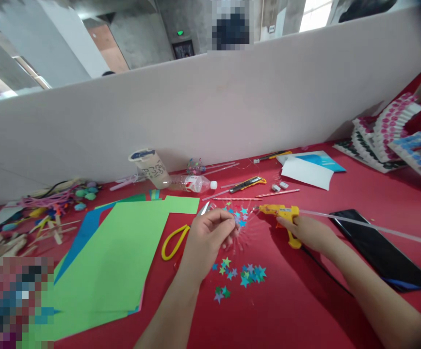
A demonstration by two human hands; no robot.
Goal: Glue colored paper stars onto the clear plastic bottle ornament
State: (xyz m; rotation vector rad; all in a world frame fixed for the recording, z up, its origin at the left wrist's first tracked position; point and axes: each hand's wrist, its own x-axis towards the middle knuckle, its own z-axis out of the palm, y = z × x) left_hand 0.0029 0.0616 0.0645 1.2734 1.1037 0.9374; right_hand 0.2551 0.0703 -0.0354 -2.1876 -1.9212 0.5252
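My right hand [310,231] is closed around the handle of a yellow hot glue gun [278,211], a finger at its trigger. The nozzle points left, and a long glue stick [370,226] sticks out of its back. My left hand [210,230] has its fingers pinched together beside a see-through plastic piece [247,237] with splayed strips. Blue and green stars [242,213] sit on that piece; what the left fingertips hold is hidden. Loose paper stars [253,275] lie nearer me. Yellow-handled scissors [175,242] lie partly behind my left hand.
Green and blue paper sheets [123,252] are stacked at left, by craft sticks and pompoms [57,223]. Behind are a plastic bottle [192,183], a tilted cup [148,167] and a utility knife [247,184]. A black tablet-like slab [381,249] lies under my right arm's far side.
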